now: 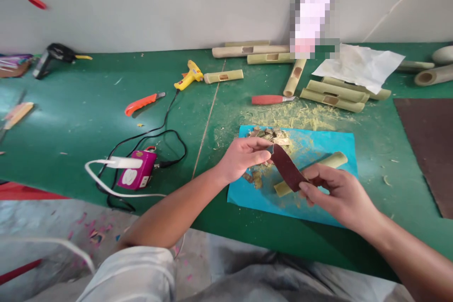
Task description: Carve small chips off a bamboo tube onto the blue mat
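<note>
Between my two hands stretches a dark reddish-brown strip of sandpaper [288,167], slightly curved. My left hand [247,155] pinches its upper left end between thumb and fingers. At the lower right end, my right hand [331,191] grips it the same way. Below the strip a bamboo piece [334,161] lies on a blue sheet [255,203], partly covered by the sandpaper and my right hand. Bamboo chips [281,140] are heaped on the sheet beside my left hand, and yellowish dust is scattered around them.
Behind the sheet lie a red-handled knife [267,99] and several notched bamboo tubes [329,99]. Further left are a yellow glue gun [191,75], an orange cutter [141,104] and a purple power adapter [138,170] with cords. A dark brown sheet [424,146] covers the right side of the green table [198,217].
</note>
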Demonstrator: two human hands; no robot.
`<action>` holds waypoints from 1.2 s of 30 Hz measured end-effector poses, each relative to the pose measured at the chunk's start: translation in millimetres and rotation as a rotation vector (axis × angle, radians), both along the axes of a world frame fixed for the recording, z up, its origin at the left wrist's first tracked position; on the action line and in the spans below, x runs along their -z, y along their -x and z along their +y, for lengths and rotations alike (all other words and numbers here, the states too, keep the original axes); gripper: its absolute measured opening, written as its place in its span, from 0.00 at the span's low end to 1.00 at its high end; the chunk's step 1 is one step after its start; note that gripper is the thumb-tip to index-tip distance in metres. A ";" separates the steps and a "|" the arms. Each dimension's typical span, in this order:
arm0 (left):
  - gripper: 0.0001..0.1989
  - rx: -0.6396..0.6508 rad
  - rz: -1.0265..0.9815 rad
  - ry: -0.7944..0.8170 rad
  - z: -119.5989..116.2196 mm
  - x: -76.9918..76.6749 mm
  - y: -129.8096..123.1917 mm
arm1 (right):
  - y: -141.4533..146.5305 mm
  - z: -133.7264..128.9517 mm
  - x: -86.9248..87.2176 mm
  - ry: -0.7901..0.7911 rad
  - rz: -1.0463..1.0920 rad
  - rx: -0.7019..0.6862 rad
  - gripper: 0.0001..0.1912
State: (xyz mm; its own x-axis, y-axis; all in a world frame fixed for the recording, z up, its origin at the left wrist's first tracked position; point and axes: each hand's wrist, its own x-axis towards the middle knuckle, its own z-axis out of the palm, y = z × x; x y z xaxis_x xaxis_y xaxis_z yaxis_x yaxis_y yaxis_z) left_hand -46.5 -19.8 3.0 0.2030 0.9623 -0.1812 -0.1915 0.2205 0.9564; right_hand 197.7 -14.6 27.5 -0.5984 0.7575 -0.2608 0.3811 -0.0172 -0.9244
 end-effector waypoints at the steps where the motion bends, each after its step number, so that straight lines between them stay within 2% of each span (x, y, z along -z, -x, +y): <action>1: 0.23 -0.018 0.007 0.029 -0.2 0.7 -0.6 | 0.7 -0.6 -0.2 -0.039 0.001 -0.015 0.10; 5: 0.20 -0.086 0.051 0.081 -0.3 2.8 -3.1 | 3.6 -2.8 0.4 -0.212 0.011 -0.085 0.08; 9: 0.17 -0.135 0.107 0.000 0.2 2.7 -4.7 | 6.9 -3.1 -1.1 -0.328 0.046 -0.128 0.04; 15: 0.16 -0.128 0.320 -0.148 -2.2 3.5 -5.2 | 14.6 -1.0 -5.5 -0.546 0.111 0.054 0.13; 17: 0.15 -0.118 0.385 -0.199 -4.5 3.1 -6.4 | 20.8 -1.8 -5.0 -0.574 0.104 0.096 0.15; 21: 0.12 -0.100 0.510 -0.423 -8.8 0.1 -8.2 | 36.7 -6.9 0.6 -0.551 0.043 0.154 0.18; 26: 0.08 -0.092 0.613 -0.789 -10.3 -3.5 -9.4 | 47.3 -16.3 4.1 -0.565 0.065 0.265 0.10; 28: 0.07 -0.074 0.611 -0.835 -11.3 -7.3 -11.5 | 48.0 -19.3 1.6 -0.542 0.081 0.309 0.08; 31: 0.05 -0.053 0.616 -0.788 -13.4 -17.6 -15.0 | 47.5 -20.8 -3.7 -0.388 0.135 0.375 0.07; 33: 0.07 -0.027 0.615 -0.655 -13.7 -26.0 -16.0 | 46.9 -18.7 -6.8 -0.228 0.175 0.422 0.09; 36: 0.12 0.029 0.522 -0.363 -11.3 -36.3 -15.2 | 46.2 -11.8 -9.6 0.016 0.258 0.501 0.13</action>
